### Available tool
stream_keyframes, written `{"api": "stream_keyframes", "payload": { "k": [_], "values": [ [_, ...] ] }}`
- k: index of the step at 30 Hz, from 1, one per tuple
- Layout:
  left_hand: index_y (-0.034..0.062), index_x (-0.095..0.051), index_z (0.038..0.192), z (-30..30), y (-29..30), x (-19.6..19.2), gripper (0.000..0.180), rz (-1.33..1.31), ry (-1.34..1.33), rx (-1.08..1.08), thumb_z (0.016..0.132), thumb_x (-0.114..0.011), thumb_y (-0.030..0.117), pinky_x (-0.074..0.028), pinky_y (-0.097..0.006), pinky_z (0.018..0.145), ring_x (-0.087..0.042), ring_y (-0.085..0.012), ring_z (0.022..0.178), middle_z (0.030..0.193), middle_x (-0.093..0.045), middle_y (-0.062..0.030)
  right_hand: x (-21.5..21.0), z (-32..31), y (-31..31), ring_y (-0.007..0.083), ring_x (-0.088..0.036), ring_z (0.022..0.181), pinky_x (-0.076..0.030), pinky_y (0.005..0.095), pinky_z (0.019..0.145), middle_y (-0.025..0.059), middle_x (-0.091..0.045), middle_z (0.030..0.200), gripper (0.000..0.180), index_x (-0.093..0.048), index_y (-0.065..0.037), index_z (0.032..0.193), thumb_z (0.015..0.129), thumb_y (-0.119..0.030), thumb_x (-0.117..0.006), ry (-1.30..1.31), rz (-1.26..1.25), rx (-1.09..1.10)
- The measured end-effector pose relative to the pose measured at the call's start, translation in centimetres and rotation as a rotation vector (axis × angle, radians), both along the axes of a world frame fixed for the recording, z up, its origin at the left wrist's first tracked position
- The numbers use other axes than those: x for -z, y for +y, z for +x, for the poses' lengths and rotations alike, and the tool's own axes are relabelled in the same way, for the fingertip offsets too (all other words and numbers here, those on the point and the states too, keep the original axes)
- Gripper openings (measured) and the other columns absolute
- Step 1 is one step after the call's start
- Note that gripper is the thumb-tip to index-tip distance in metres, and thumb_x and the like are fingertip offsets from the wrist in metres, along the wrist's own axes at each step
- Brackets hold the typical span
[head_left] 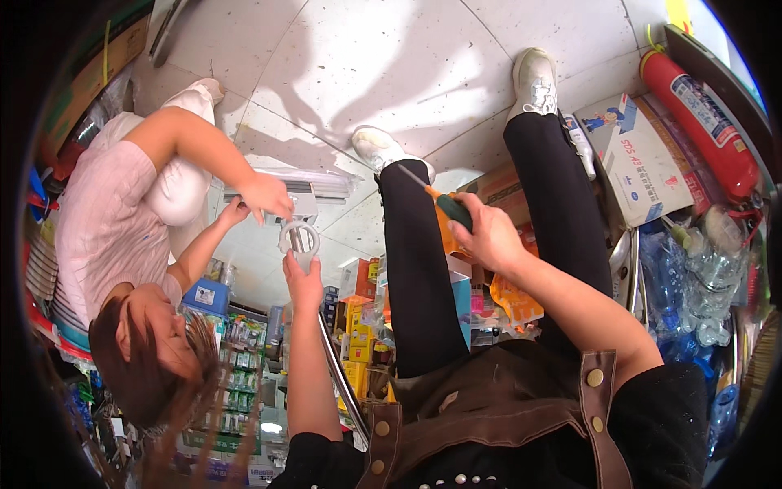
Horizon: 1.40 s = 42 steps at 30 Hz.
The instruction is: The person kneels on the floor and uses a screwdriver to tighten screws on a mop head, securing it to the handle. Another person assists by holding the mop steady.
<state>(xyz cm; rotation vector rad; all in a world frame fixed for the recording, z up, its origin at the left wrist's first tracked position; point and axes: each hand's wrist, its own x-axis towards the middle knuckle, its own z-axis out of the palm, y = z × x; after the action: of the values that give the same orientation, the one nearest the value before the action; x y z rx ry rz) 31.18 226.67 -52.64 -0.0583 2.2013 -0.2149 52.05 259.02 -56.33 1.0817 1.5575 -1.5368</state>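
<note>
My left hand (pixel 304 285) is raised in front of me, its fingers closed on the lower part of a white ring-shaped piece (pixel 316 239). A shiny metal part shows inside the ring. My right hand (pixel 495 238) grips a screwdriver (pixel 453 211) by its green and orange handle; the thin shaft points up and left, clear of the ring. Close above the ring, a co-worker's hand (pixel 269 197) reaches down with bent fingers. The co-worker's other hand (pixel 235 211) is beside a pale, box-like metal part (pixel 303 204) just behind the ring.
A co-worker in a pink top (pixel 106 196) crouches at the left. At the right lie a red fire extinguisher (pixel 705 122), a printed carton (pixel 631 167) and bagged clear plastic goods (pixel 709 269). Below hang shelves of small packages (pixel 240 379). Pale tiles (pixel 440 49) cover the floor.
</note>
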Motion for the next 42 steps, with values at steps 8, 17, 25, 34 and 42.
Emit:
{"api": "stream_keyframes", "payload": {
  "k": [8,17,25,34,42],
  "values": [
    [-0.0027,-0.017,0.148,2.9,-6.5,-5.1,0.096,-0.321,-0.028,-0.167,0.080,-0.070,0.038,-0.026,-0.045,0.113,-0.027,-0.0444,0.138,0.149,-0.025,-0.0290,-2.0,3.2,6.8,0.0406,-0.066,0.085,-0.052,0.0466,0.075,0.0244,-0.066,0.086,0.039,-0.054,-0.006,0.119,0.086,-0.023,-0.065,-0.177,0.110,-0.016],
    [0.0053,-0.039,0.138,5.8,-16.8,-10.8,0.067,-0.416,-0.094,-0.235,0.084,-0.065,0.037,-0.046,-0.047,0.092,-0.060,-0.0357,0.107,0.120,-0.059,-0.0178,-3.7,3.6,6.7,0.0412,-0.065,0.092,-0.051,0.0434,0.081,0.0257,-0.066,0.095,0.041,-0.053,-0.004,0.121,0.088,-0.025,-0.063,-0.056,0.288,-0.169],
    [0.0073,-0.045,0.135,5.4,-10.2,-11.0,0.056,-0.032,0.078,0.034,0.086,-0.064,0.028,-0.037,-0.048,0.103,-0.046,-0.0360,0.123,0.136,-0.046,-0.0165,-8.8,-4.9,1.7,0.0380,-0.067,0.091,-0.052,0.0400,0.081,0.0231,-0.067,0.093,0.041,-0.054,-0.003,0.121,0.087,-0.024,-0.064,0.040,0.171,-0.201],
    [0.0018,-0.050,0.131,9.2,4.3,-12.6,0.045,0.774,-0.310,-0.557,0.091,-0.062,0.020,-0.049,-0.036,0.089,-0.062,-0.0245,0.103,0.122,-0.060,-0.0168,-13.5,-7.5,1.8,0.0371,-0.067,0.084,-0.051,0.0396,0.076,0.0226,-0.067,0.088,0.041,-0.055,-0.004,0.118,0.086,-0.026,-0.064,0.118,0.228,-0.344],
    [0.0015,-0.053,0.128,11.6,1.0,-16.3,0.043,0.770,-0.104,-0.608,0.091,-0.061,0.021,-0.050,-0.036,0.087,-0.062,-0.0272,0.099,0.117,-0.062,-0.0174,-15.8,-10.6,4.3,0.0335,-0.066,0.085,-0.050,0.0395,0.078,0.0209,-0.067,0.097,0.040,-0.057,-0.005,0.117,0.085,-0.027,-0.065,0.218,0.350,-0.429]
  ]
}}
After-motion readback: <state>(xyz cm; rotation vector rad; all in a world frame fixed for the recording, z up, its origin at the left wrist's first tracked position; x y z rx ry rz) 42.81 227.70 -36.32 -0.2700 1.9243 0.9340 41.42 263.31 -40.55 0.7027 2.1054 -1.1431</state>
